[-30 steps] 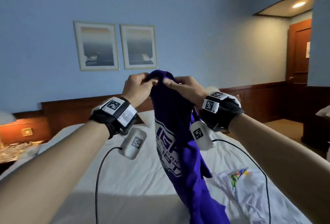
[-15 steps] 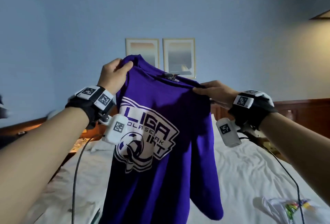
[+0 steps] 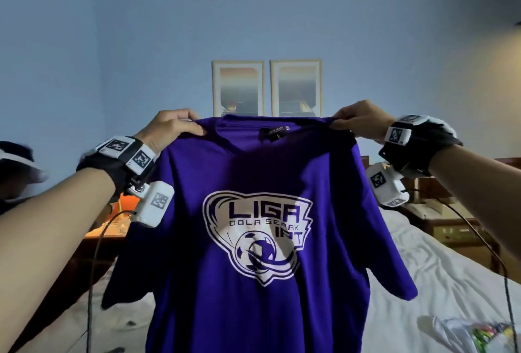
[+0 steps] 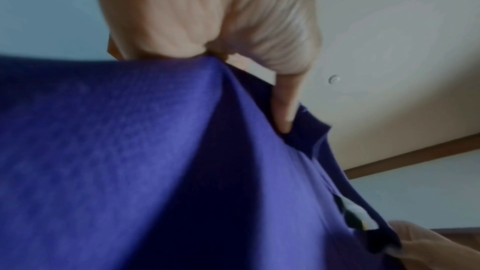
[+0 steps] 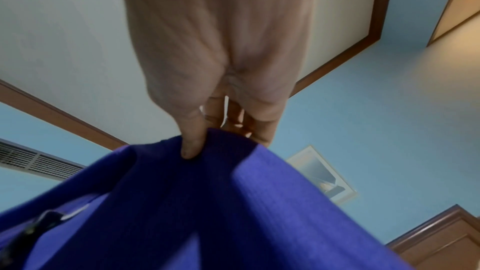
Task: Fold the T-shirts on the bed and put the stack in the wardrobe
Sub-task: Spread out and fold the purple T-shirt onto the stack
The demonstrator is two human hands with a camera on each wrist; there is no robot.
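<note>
The purple T-shirt point(image 3: 253, 226), bunched a second ago, now hangs spread, left hand point(image 3: 169, 127) and right hand point(image 3: 358, 121) pinching its shoulders, ready for laying on the bed point(image 3: 439, 268).

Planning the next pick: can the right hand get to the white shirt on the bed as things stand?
Probably not yet: the right hand pinches a shoulder of the purple T-shirt held up in the air; the white shirt lies uncovered on the bed below.

T-shirt point(image 3: 262, 240) held up at frame centre, above the bed point(image 3: 439, 273).
Left hand point(image 3: 169, 130) and right hand point(image 3: 358, 121) at its shoulders; two pictures point(image 3: 266, 88) behind; another shirt point(image 3: 476, 335) lower right.
</note>
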